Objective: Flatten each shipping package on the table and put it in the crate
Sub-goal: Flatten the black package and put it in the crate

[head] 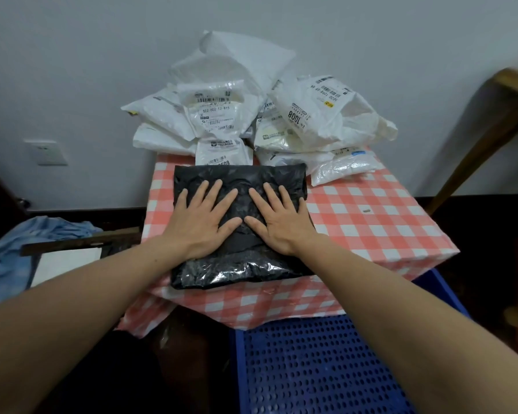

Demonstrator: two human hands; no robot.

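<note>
A black plastic shipping package [240, 264] lies on the red-and-white checked table [368, 216], near its front left edge. My left hand [204, 219] and my right hand [278, 219] rest flat on top of it, side by side, palms down and fingers spread. Neither hand grips anything. Behind the black package, several white shipping packages [245, 115] with printed labels are piled against the wall. A blue perforated crate [320, 366] sits on the floor below the table's front edge, with nothing visible in it.
A blue cloth [18, 252] and a dark wooden board [72, 242] lie on a surface at the left. A wooden frame [488, 138] leans at the right. A small brown bit [366, 210] lies on the tablecloth. A wall socket [47, 152] is at the left.
</note>
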